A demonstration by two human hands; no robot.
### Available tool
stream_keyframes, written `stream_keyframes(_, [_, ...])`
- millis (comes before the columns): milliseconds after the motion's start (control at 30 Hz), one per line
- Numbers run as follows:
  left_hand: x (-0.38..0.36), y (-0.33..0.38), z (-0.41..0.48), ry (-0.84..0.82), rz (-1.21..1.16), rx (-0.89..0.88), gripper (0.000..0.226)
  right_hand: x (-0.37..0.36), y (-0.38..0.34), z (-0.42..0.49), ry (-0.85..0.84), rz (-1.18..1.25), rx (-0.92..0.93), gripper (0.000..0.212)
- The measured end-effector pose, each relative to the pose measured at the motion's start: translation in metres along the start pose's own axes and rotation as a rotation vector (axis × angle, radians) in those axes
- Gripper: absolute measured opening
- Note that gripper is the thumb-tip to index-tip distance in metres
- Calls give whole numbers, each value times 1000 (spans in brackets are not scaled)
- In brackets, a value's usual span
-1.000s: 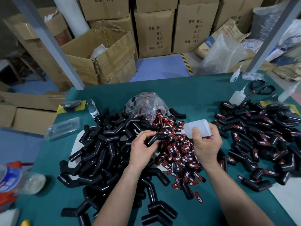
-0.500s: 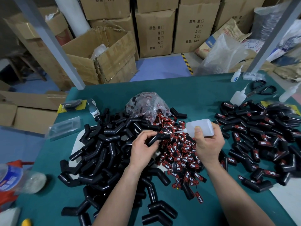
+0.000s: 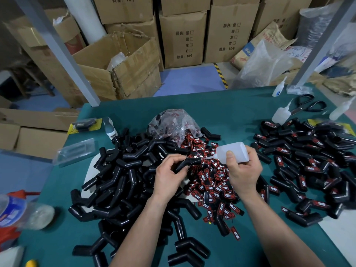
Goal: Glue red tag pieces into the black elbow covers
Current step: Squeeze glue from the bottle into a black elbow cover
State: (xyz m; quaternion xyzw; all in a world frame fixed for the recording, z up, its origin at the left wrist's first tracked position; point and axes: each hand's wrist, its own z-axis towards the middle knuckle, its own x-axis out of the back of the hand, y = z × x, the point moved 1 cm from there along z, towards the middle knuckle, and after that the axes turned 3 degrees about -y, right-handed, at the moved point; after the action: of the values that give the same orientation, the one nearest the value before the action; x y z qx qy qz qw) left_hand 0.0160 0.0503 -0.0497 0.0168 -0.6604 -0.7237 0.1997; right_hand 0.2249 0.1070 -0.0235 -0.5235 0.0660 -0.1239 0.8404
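Presently, one black elbow cover (image 3: 183, 163) is gripped in the left hand (image 3: 169, 174) and held just above the heap of red tag pieces (image 3: 210, 182) at the middle of the tabletop (image 3: 221, 114). Its long axis is laid roughly left to right, with the free end turned toward the right hand (image 3: 242, 170). That hand is clasped round a translucent glue bottle (image 3: 233, 152), with the thumb pressed on its side. The bottle is held nearly level, nozzle pointing left, and its tip lies at the cover's exposed end between the two hands; whether contact is made cannot be told. Glue is judged to be going on, so a tag would be wanted next, and the heap lies directly beneath both hands. Untagged covers (image 3: 119, 182) are piled to the left and tagged covers (image 3: 312, 160) to the right, well apart. A clear plastic bag (image 3: 171, 124) of tags, spare bottles (image 3: 281, 115) and scissors (image 3: 308, 106) are set farther back on the green surface. Cardboard boxes (image 3: 183, 39) are stacked behind, on a blue floor.
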Motion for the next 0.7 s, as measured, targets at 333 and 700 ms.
stream_keyframes(333, [1,0,0,-3,9,8,34,2,-1,1,-11,-21,28,28])
stream_keyframes(700, [2,1,0,-7,13,5,42,3,1,1,2,-26,18,30])
